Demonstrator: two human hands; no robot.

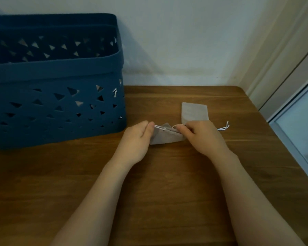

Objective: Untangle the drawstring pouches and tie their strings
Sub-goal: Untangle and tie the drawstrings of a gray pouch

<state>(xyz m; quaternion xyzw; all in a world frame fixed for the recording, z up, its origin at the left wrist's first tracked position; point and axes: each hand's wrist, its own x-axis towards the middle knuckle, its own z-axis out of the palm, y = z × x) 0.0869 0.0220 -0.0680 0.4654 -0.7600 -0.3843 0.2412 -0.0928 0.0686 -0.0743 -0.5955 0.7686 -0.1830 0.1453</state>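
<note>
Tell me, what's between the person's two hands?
In the head view, a grey pouch and its white string span from the left hand to the right hand.

Brown wooden table; blue perforated basket at its left rear, two grey pouches with white strings near centre.

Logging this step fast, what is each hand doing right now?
Left hand: pinching the white drawstring of the near grey pouch.
Right hand: pinching the same drawstring at the pouch's other side.
</note>
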